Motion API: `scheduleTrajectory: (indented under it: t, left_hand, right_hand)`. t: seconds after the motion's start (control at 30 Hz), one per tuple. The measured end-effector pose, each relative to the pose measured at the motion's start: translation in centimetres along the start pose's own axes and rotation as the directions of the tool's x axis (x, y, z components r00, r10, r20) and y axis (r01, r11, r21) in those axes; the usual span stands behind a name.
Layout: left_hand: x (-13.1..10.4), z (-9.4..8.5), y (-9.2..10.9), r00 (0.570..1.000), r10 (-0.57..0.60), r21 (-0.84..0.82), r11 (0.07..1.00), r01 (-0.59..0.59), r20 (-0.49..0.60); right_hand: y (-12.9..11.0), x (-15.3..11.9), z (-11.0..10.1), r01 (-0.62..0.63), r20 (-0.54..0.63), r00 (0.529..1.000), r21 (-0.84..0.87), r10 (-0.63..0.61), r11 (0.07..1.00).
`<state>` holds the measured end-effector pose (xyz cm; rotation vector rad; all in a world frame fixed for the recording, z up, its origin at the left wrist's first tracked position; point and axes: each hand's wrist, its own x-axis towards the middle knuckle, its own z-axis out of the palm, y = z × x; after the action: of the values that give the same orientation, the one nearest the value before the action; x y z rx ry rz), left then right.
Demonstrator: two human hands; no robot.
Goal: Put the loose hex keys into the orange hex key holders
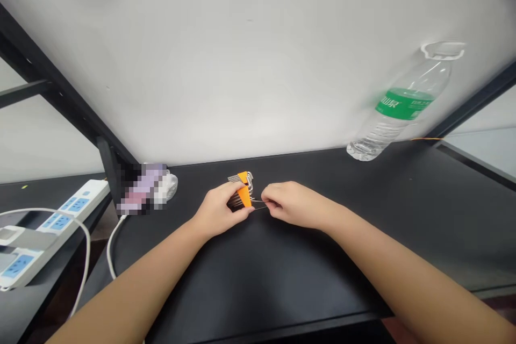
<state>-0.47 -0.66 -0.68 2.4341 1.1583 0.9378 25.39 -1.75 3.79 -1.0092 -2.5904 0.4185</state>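
My left hand [221, 209] grips an orange holder [245, 196] between thumb and fingers, over the black table. Several silver L-shaped hex keys [250, 180] sit in the holder, their bent ends to the right and their straight shafts to the left. Just right of it, my right hand [284, 202] is closed in a pinch on the end of a thin hex key [258, 202] at the holder's lower end. The fingertips of the right hand are partly hidden behind its knuckles.
A large clear bottle [397, 105] with a green label stands at the back right by the wall. On the left lie a white power strip [56, 231], a white cable [87, 247], and a blurred-out item [145, 188] beside a white object [171, 187]. Black frame bars [68, 86] rise at left.
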Motion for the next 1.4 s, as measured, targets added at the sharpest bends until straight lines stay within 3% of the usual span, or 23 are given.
scheduleTrajectory:
  t: [0.27,0.63,0.83,1.1,1.2,1.4]
  left_hand:
    - [0.0,0.2,-0.1,1.0,0.014,-0.01,1.0,-0.014,0.012]
    - [0.0,0.2,-0.2,1.0,0.017,-0.009,1.0,-0.017,-0.017]
    - [-0.1,0.1,-0.1,0.999,0.035,-0.002,0.999,-0.035,0.031]
    - [0.1,-0.1,0.3,0.998,0.054,-0.044,0.998,-0.052,0.042]
    - [0.2,-0.1,0.2,1.0,0.028,-0.029,0.999,-0.028,0.006]
    - [0.0,0.2,-0.5,0.999,0.0,0.011,1.0,0.0,-0.044]
  right_hand:
    - [-0.1,-0.1,-0.3,0.099,0.049,0.994,-0.068,-0.096,0.993]
    - [0.2,-0.3,-0.6,0.081,0.007,0.997,-0.075,-0.081,0.994]
    - [-0.7,-0.6,-0.6,0.104,-0.028,0.993,-0.183,-0.111,0.978]
    - [-0.7,0.7,1.4,0.144,-0.197,0.973,0.13,-0.116,0.981]
    - [-0.6,1.0,1.8,0.104,-0.27,0.962,0.209,-0.044,0.972]
    - [0.0,0.9,1.8,0.054,-0.222,0.975,0.19,-0.011,0.98]
